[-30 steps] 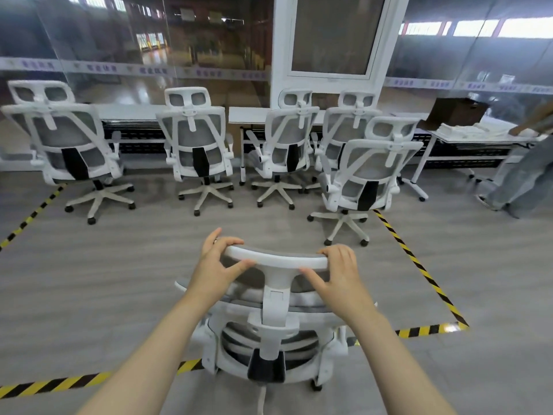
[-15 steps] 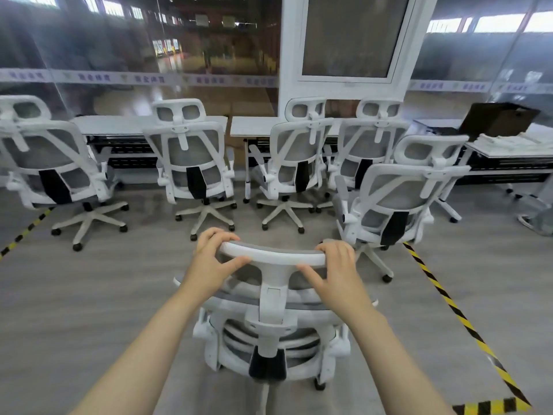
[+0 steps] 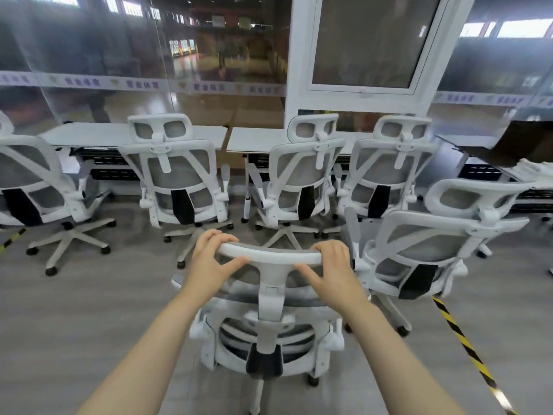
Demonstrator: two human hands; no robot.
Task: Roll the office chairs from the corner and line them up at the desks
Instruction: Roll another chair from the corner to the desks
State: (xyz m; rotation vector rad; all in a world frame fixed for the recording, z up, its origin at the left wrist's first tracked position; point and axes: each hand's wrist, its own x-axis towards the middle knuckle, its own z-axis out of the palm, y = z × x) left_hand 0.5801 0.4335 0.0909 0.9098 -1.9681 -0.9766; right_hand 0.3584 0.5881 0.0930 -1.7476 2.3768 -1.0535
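Note:
A white office chair point(image 3: 270, 298) with grey mesh stands right in front of me, its back toward me. My left hand point(image 3: 211, 260) grips the left end of its curved headrest and my right hand point(image 3: 332, 272) grips the right end, fingers over the top and thumbs underneath. Ahead, several matching chairs face a row of white desks point(image 3: 119, 134): one at the far left point(image 3: 33, 187), one left of centre point(image 3: 176, 175), two at centre right point(image 3: 302, 172) point(image 3: 389, 166). Another chair point(image 3: 431, 244) stands closer, just right of mine.
Yellow-black floor tape point(image 3: 469, 345) runs diagonally at the lower right, and a short piece point(image 3: 12, 239) shows at the left edge. A glass wall and a white-framed panel point(image 3: 365, 46) rise behind the desks. A dark box point(image 3: 526, 142) and stacked white items point(image 3: 532, 172) sit on the right desk.
I have rolled the chair forward with both hands still gripping its headrest. The row of chairs and the desks are much nearer, and the floor tape has slid behind and to the right.

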